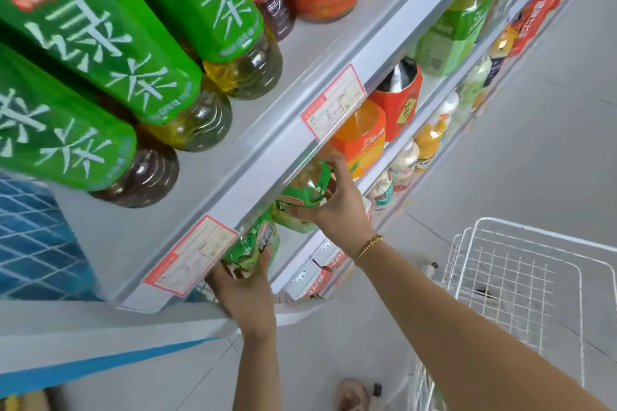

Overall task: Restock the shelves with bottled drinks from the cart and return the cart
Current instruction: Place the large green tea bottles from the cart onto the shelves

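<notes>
Status: restock under way, mid-placement.

Landmark: shelf lip (267, 157), the grey front edge of the top shelf.

- Left hand (245, 290), just below the lip: fingers curled round the base of a green-labelled left bottle (253, 243). The bottle is tilted, with its upper part hidden behind the lip.
- Right hand (337, 200), also just below the lip: fingers spread and wrapped round a second green bottle (300, 200), which is also tilted. Whether either bottle rests on the shelf beneath cannot be told.
- Cart (514, 264), well below and away from the lip: white wire basket. The part in view holds no bottles; its lower part is cut off by the frame edge.

Judgement: these two look like late or last items. Left to do: seat both upright, check the cart's hidden part, and return the cart.

Surroundings:
- Above the lip, green tea bottles (100, 53) fill the top shelf.
- Two price tags (192, 255) hang on the lip; the nearer one screens the left bottle.
- Under the lip, an orange bottle (364, 140) stands just beside the right hand.

Obstructions: the lip overhangs the slot, so headroom looks tight. The orange bottle could be knocked.
</notes>
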`<state>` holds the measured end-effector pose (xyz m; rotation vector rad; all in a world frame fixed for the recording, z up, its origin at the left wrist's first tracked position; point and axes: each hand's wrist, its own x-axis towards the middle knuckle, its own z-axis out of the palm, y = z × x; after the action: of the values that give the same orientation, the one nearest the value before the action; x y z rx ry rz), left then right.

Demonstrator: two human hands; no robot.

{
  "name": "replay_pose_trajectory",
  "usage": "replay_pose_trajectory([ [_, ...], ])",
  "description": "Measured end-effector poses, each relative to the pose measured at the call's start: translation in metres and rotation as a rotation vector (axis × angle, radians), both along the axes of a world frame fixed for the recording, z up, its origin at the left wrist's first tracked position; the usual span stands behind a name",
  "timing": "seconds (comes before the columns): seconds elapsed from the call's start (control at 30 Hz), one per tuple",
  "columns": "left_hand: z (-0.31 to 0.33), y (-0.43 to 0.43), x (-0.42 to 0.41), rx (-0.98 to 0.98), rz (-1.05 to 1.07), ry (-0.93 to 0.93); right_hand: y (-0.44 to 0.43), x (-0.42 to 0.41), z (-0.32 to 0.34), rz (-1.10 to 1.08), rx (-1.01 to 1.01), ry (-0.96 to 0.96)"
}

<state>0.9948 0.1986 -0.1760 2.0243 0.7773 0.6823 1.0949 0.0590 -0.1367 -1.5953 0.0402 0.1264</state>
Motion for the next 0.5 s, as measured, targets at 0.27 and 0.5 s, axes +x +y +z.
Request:
replay_pose_trajectory([
  [0.27,-0.008,-0.011,0.005,-0.319,0.089,-0.093,0.012,0.011,-0.02,0.202,-0.098,-0.117],
  [0.5,-0.01,-0.023,0.005,-0.414,0.095,-0.082,0.005,0.015,-0.027,0.2,-0.122,-0.125],
])
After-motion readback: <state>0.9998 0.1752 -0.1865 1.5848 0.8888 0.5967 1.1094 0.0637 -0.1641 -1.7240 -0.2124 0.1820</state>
